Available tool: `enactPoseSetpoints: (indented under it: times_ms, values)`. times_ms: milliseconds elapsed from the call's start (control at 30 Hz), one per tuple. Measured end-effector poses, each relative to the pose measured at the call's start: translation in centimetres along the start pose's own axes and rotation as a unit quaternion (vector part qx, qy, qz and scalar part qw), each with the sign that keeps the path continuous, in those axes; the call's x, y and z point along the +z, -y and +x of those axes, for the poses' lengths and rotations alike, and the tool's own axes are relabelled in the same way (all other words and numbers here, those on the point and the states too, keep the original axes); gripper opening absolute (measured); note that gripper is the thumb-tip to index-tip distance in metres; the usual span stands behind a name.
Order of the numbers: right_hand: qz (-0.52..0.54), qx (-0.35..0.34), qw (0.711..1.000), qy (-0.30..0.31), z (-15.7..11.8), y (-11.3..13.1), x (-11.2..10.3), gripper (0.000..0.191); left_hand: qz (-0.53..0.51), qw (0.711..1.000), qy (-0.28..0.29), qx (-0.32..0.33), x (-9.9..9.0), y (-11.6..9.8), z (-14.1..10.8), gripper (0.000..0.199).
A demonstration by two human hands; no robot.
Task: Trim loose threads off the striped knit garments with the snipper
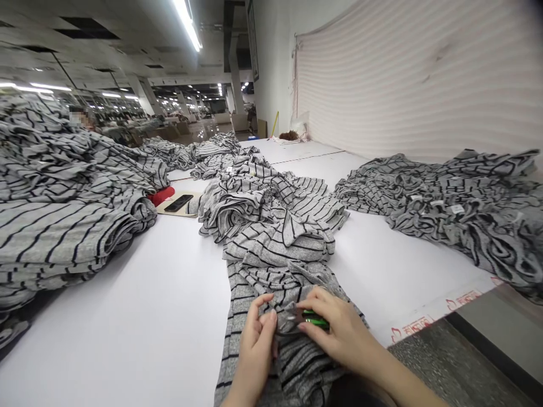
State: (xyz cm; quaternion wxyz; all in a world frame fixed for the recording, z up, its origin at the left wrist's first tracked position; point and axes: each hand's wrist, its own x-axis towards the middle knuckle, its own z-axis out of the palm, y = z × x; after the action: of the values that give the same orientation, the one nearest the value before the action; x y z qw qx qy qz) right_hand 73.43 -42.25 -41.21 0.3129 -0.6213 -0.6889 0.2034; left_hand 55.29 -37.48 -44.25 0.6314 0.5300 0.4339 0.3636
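Observation:
A grey garment with dark stripes (244, 322) lies spread along the front of the white table, directly beneath both hands. Over its left part, my left hand (258, 339) is closed, thumb and index finger drawn together on a fold of the striped cloth. My right hand (339, 325) grips small thread snips (314, 320) with a green handle. Their metal tips point left, toward the left fingertips and close to the cloth. Whether the blades touch the fabric I cannot tell. More rumpled striped cloth (280, 243) lies just beyond the hands.
A tall heap of striped garments (68, 226) stands at the left; another pile (458, 209) lies at the right near the table's edge. A black phone (179, 203) rests on a beige board beside a red item (162, 195). The white tabletop (161, 316) shows between the piles.

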Motion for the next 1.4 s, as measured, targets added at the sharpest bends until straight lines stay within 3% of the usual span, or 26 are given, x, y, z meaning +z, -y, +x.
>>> enactPoseSetpoints:
  times_ms: [200,433,533,633,733,800,900,967,1067,1133,1167,1200,1333,1400]
  values:
    - [-0.056,-0.032,0.998,0.013,-0.1,0.4,-0.3,0.017,0.007,1.0,0.018,-0.01,0.1,-0.1,0.4,0.048]
    - [-0.003,-0.017,1.0,-0.007,-0.2,-0.2,-0.4,0.014,0.04,0.998,0.046,-0.034,-0.5,-0.1,0.9,0.044]
    - [0.047,0.051,0.995,-0.077,0.5,-2.1,-1.3,0.019,0.169,0.982,0.062,0.054,-0.7,0.0,0.3,0.032]
    - [0.099,0.154,0.973,-0.14,1.9,-4.6,-2.0,0.036,0.256,0.953,0.022,0.163,-0.7,-0.1,-0.4,0.02]
    - [0.152,0.162,0.971,-0.089,2.5,-5.4,-2.1,0.027,0.211,0.957,-0.035,0.195,-0.6,-0.4,-0.6,0.022]
    - [0.182,0.135,0.973,-0.045,1.9,-4.6,-1.7,0.021,0.18,0.97,-0.046,0.154,-0.7,-0.7,-0.2,0.023]
    - [0.242,0.097,0.965,0.021,0.1,-2.8,-1.2,0.021,0.16,0.983,-0.035,0.078,-0.7,-1.4,0.9,0.034]
    - [0.287,0.08,0.954,0.041,-0.7,-2.3,-1.0,0.022,0.182,0.981,0.0,0.064,-0.3,-2.0,1.9,0.05]
    - [0.327,0.112,0.935,-0.075,-0.4,-3.3,-0.7,0.03,0.261,0.962,0.063,0.047,0.8,-2.9,3.4,0.058]
    - [0.33,0.14,0.919,-0.164,0.1,-4.2,-0.5,0.038,0.291,0.953,0.071,0.041,1.7,-3.1,4.3,0.054]
    - [0.331,0.143,0.916,-0.175,0.3,-4.5,-0.4,0.041,0.293,0.953,0.067,0.042,2.0,-3.1,4.5,0.052]
    - [0.338,0.138,0.917,-0.158,0.3,-4.5,-0.3,0.042,0.289,0.954,0.064,0.046,2.2,-2.9,4.7,0.05]
    - [0.419,0.105,0.901,0.037,-1.1,-3.7,-0.3,0.039,0.251,0.958,0.129,0.058,1.4,-2.5,4.1,0.038]
    - [0.45,0.109,0.885,0.05,-2.1,-3.6,-0.5,0.038,0.2,0.967,0.149,0.043,0.8,-2.9,3.7,0.027]
